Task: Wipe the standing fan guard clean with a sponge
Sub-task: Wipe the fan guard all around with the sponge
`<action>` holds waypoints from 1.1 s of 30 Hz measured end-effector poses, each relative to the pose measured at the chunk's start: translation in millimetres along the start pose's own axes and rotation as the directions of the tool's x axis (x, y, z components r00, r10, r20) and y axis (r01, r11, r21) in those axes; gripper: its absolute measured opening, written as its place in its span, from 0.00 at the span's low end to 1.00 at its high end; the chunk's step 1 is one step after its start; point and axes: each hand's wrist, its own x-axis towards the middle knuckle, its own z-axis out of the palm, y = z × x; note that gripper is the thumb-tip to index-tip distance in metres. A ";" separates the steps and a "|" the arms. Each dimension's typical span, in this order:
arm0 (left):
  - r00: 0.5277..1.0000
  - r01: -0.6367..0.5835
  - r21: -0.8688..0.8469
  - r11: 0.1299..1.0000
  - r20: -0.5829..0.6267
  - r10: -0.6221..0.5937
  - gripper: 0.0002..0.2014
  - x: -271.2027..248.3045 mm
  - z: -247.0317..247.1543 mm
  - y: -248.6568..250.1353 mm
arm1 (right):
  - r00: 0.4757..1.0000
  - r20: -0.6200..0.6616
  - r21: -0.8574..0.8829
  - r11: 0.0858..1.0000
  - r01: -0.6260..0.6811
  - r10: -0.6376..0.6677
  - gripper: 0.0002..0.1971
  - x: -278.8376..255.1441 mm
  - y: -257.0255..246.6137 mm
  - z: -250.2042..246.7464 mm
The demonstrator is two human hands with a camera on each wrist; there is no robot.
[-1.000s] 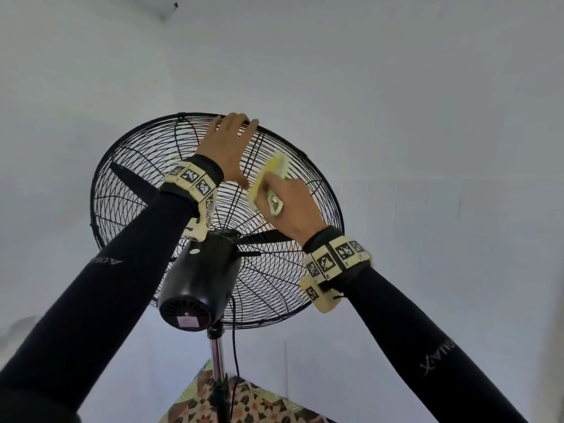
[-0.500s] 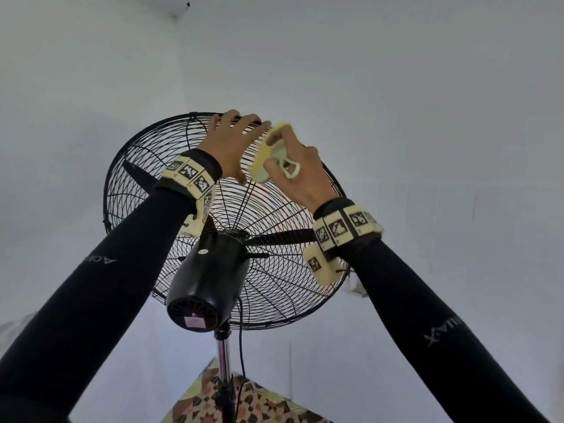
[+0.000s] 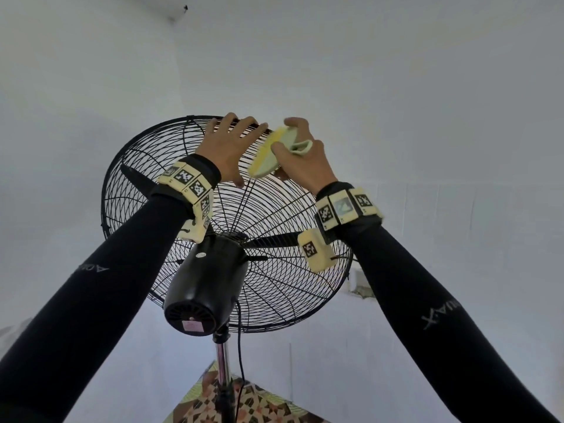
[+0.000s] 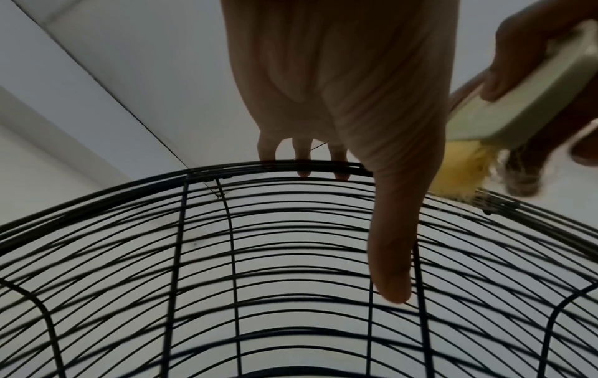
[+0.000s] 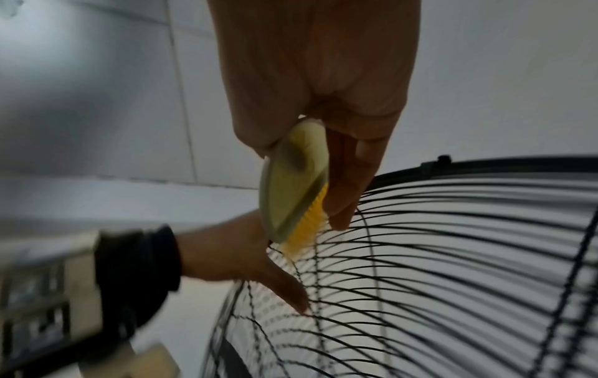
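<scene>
The black wire fan guard (image 3: 146, 166) is seen from behind, tilted up toward the ceiling. My left hand (image 3: 232, 145) holds its top rim, with the fingers hooked over the rim (image 4: 226, 166) and the thumb lying along the back wires. Just to its right, my right hand (image 3: 305, 166) grips a pale green scrubber (image 3: 271, 154) with yellow bristles. The bristles (image 4: 459, 174) press on the guard's upper edge. In the right wrist view the scrubber (image 5: 291, 184) sits edge-on against the guard (image 5: 453, 255), beside my left hand (image 5: 233, 255).
The black motor housing (image 3: 207, 285) juts toward me below my wrists, on a chrome pole (image 3: 222, 361) with a cord (image 3: 241, 346) hanging beside it. A dark blade (image 3: 280, 238) shows inside the guard. White walls surround it. A patterned surface (image 3: 244, 404) lies below.
My right hand has carried the scrubber up from the middle of the guard to the top rim, next to my left hand. The left hand stays on the rim.
</scene>
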 end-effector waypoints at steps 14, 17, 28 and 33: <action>1.000 0.003 0.012 1.000 0.008 -0.003 0.70 -0.1 -1.3 1.7 | 1.000 -0.031 0.187 0.982 0.000 0.006 0.22 21.4 0.3 -20.8; 1.000 0.006 0.001 1.000 0.006 -0.006 0.69 -1.5 -0.7 0.0 | 0.983 -0.075 0.273 0.952 -0.138 0.165 0.18 36.9 11.3 -19.0; 1.000 0.007 -0.020 1.000 0.006 -0.006 0.69 -2.1 0.9 1.3 | 0.989 -0.103 -0.500 0.854 -0.146 0.109 0.16 48.8 22.9 -58.9; 0.999 0.035 -0.020 0.999 0.020 -0.034 0.69 -3.4 3.2 -8.5 | 0.993 -0.116 -0.412 0.908 -0.079 0.034 0.14 63.5 10.1 -46.0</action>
